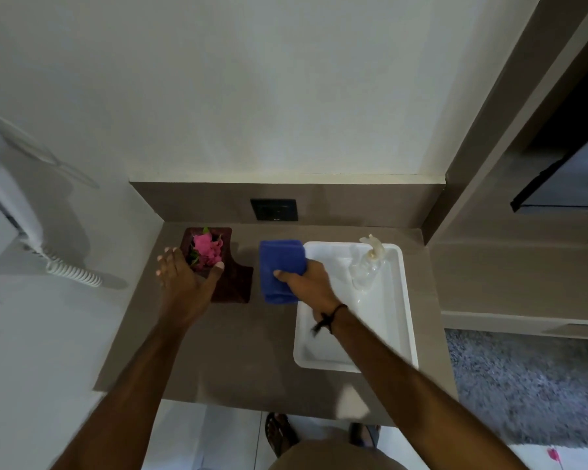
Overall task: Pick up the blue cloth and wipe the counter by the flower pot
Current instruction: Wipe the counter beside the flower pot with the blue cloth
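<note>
On the brown desk (252,351), between the flower pot (207,252) and the white tray (406,320), lies the blue cloth (280,269), folded and flat on the surface; the right hand (308,283) rests on its right side, the thumb on top of the fabric and the other fingers curled round its edge, so the fingers are closed on the cloth; whether it has left the surface at all cannot be told, and it looks pressed down rather than raised. The left hand (187,276) is spread wide at the near left side of the pot, thumb at its front rim and fingers splayed beside it; it seems to touch the pot, but a firm grip cannot be made out. The pot, with pink flowers, sits on a dark mat (235,283) near the back wall; a clear pump bottle (367,266) stands in the far part of the tray.

By this reading the first part of the task is as good as done: the cloth is in hand; the wiping itself is at most just starting, since the cloth is beside the pot's mat and the desk around the pot, in front of and to the left of it, shows no sign either way of having been covered; that stretch is probably what remains, with the left hand likely steadying or shifting the pot to clear the way.
</note>
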